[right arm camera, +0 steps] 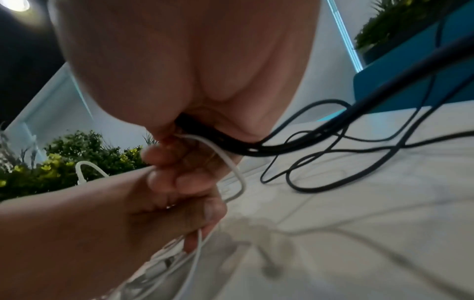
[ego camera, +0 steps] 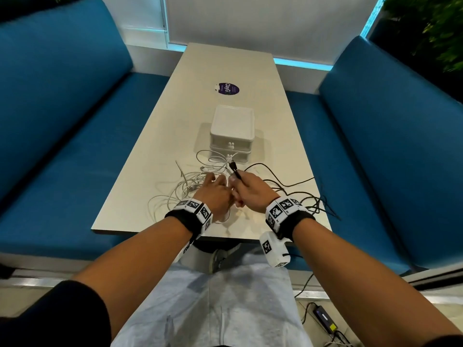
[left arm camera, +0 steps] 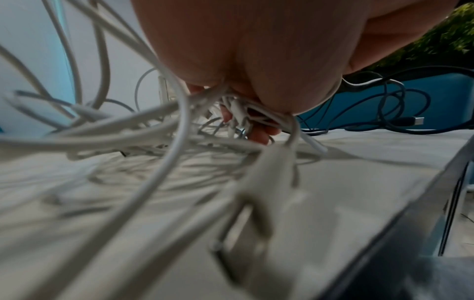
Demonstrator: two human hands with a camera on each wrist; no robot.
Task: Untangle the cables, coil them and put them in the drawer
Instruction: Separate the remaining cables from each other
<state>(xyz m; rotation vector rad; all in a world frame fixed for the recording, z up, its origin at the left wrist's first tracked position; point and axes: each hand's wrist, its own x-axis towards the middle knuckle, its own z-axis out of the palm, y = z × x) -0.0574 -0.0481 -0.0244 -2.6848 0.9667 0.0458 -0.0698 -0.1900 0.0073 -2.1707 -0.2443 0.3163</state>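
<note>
A tangle of white cables lies on the near half of the table, with a black cable looping off to the right. My left hand grips a bundle of white cables just above the tabletop. My right hand holds the black cable near its plug, which sticks up past the fingers; a white strand also passes through it. The two hands touch. A small white drawer unit stands just behind the cables, both drawers closed.
The narrow pale table runs between two blue benches. A round purple sticker lies beyond the drawer unit. The black cable's loops reach the table's near right corner. A power adapter lies on the floor.
</note>
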